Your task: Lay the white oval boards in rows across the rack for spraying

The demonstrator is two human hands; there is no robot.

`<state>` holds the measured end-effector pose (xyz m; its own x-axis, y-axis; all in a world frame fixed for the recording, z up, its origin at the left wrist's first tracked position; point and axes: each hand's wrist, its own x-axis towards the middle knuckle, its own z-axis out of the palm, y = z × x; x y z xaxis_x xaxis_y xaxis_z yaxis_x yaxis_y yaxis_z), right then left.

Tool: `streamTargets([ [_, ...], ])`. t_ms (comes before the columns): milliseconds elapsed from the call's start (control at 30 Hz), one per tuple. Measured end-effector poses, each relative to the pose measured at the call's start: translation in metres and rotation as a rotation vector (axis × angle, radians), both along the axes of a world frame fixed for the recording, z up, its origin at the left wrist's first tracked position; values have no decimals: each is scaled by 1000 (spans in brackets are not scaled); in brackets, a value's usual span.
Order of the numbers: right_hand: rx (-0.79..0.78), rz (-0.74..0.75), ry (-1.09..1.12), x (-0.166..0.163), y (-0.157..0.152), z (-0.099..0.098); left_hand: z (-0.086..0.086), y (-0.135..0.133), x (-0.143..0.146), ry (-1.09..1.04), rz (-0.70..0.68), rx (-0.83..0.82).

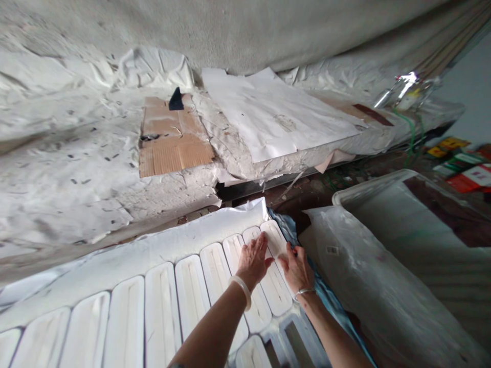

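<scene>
A plaster-crusted workbench [69,168] fills the left of the frame, its surface wrinkled and speckled with dark flecks. Below it, a row of white oblong slabs [161,301] runs side by side from the lower left corner to the centre. The nearest ones are cut off by the frame's edge, and a second row underneath shows only in part.

Mid-frame, a piece of brown cardboard [172,143] lies on the bench with a small dark object [176,99] at its far end, too small to identify. Beside it a large white paper sheet [284,115] lies over a raised slab.

The person's left hand [253,258], a pale bangle [242,290] at the wrist, lies palm down on the slabs near the right end of the row, fingers stretched out and slightly apart. The right hand [297,268] (a thin metal bracelet [305,292] on that wrist) sits at the outer edge of the end slab [274,235]. Its fingers are bent down over the rim, just beside a blue sheet [330,299]. Their tips are hidden, so it cannot be told whether they grip anything.

To the right, clear plastic film [356,266] drapes over what appears to be a white tub [383,183]. A spray bottle [406,89] stands blurred at upper right, and coloured boxes [464,166] are cropped by the right border.
</scene>
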<state>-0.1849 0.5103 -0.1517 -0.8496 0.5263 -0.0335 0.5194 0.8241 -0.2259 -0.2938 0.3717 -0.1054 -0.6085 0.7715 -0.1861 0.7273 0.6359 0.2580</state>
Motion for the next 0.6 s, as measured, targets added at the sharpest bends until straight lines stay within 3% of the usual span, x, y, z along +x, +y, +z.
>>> streamTargets([
  [267, 216, 58, -173, -7, -13, 33, -8, -1, 4, 60, -9, 30],
  [600, 226, 76, -171, -6, -15, 29, -6, -1, 5, -24, 2, 19],
])
